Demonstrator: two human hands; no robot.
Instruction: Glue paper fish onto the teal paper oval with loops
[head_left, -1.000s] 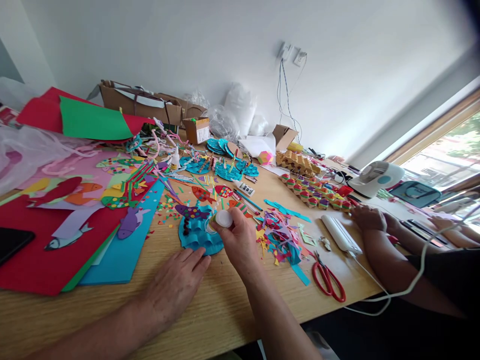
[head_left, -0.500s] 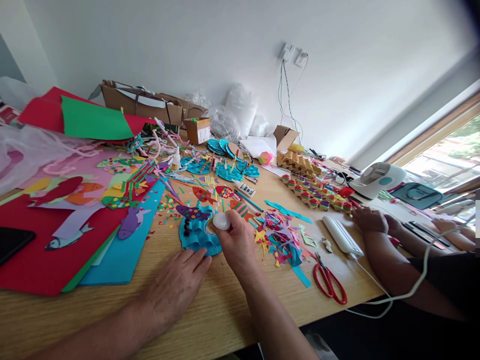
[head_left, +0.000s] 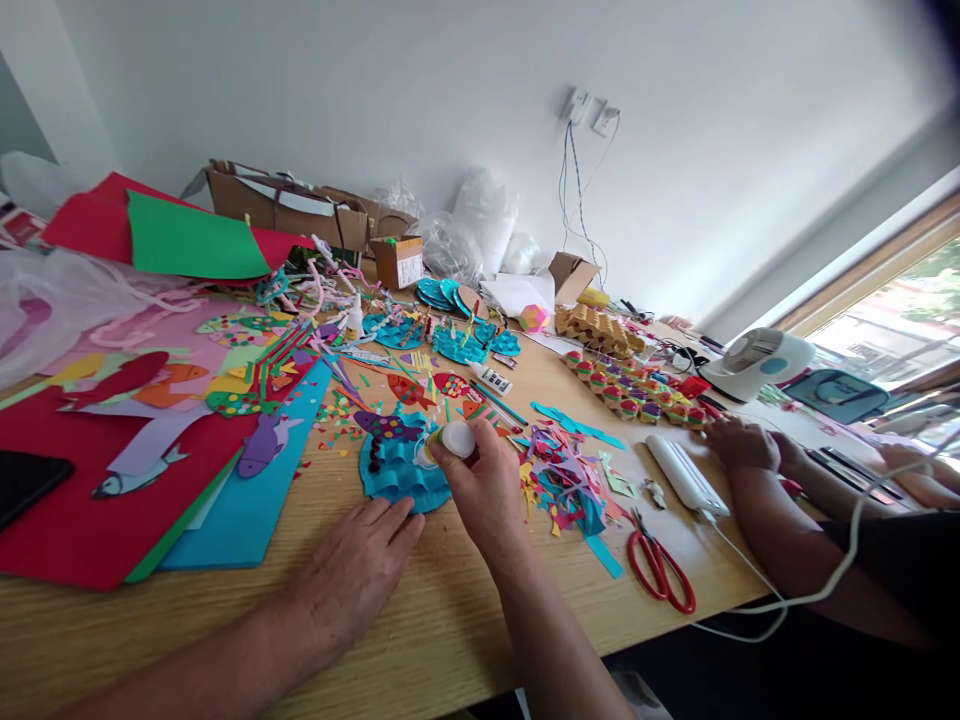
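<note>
A round blue craft base with raised egg-carton cups lies in front of me, with a purple paper fish at its back edge. My left hand lies flat, fingertips on the base's near rim. Gripped in my right hand is a white glue bottle, tipped so that its round bottom faces up and its other end points down and left at the base. My fingers partly hide the bottle, and whether glue is coming out cannot be made out.
Paper scraps and red-handled scissors lie to the right. Beyond them are a white device with a cable and another person's hands. Coloured sheets cover the left. Another glue bottle lies behind the base.
My right hand has moved slightly right with the glue bottle over the blue base. My left hand stays at the near rim.
</note>
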